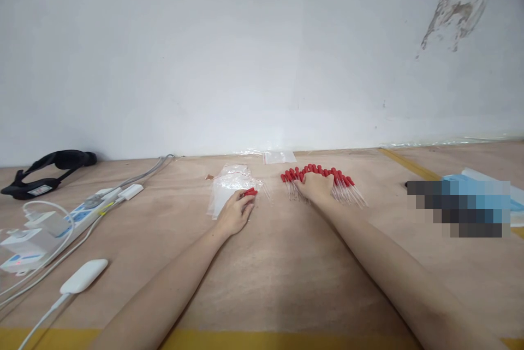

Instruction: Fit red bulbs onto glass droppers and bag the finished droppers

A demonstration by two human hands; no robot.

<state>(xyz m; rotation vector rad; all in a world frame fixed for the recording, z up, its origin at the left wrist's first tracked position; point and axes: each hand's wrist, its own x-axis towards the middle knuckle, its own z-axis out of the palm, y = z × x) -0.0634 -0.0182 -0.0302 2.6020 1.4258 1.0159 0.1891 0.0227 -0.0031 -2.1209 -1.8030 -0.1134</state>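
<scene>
My left hand (236, 213) is closed around a few droppers with red rubber bulbs (249, 192); their thin clear stems point right, just above the table. Beneath and behind it lie clear zip bags (229, 181), overlapping one another. To the right, a row of red-bulbed droppers (347, 181) lies with bulbs toward the wall and stems toward me. My right hand (317, 187) is over the left-middle of this row, thumb at the left and fingers bent down among the bulbs. Its back hides the fingertips and whatever they grip.
Another clear bag (280, 157) lies by the wall. At left are a white power strip (88, 212) with plugs and cables, a white charger-like puck (84, 276) and a black strapped headset (45, 172). A blue packet (481, 186) and a blurred-out dark item lie at right.
</scene>
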